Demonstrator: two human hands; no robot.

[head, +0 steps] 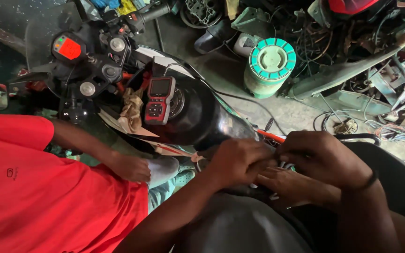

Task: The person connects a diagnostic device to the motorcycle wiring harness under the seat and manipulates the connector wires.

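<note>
Behind the glossy black motorcycle fuel tank (207, 117), the left hand (240, 161) and right hand (322, 157) press close together, fingers curled over small pale wire connectors (284, 165) at the tank's rear edge; what each pinches cannot be told. A third hand (287, 185), palm up, lies just beneath them. On top of the tank rests a red handheld diagnostic scanner (159, 99), beside a crumpled tan rag (131, 110). Left of the tank stands a person in a red shirt (33, 187). Beyond the tank, a green-topped cylindrical container (270, 65) sits on the floor.
</note>
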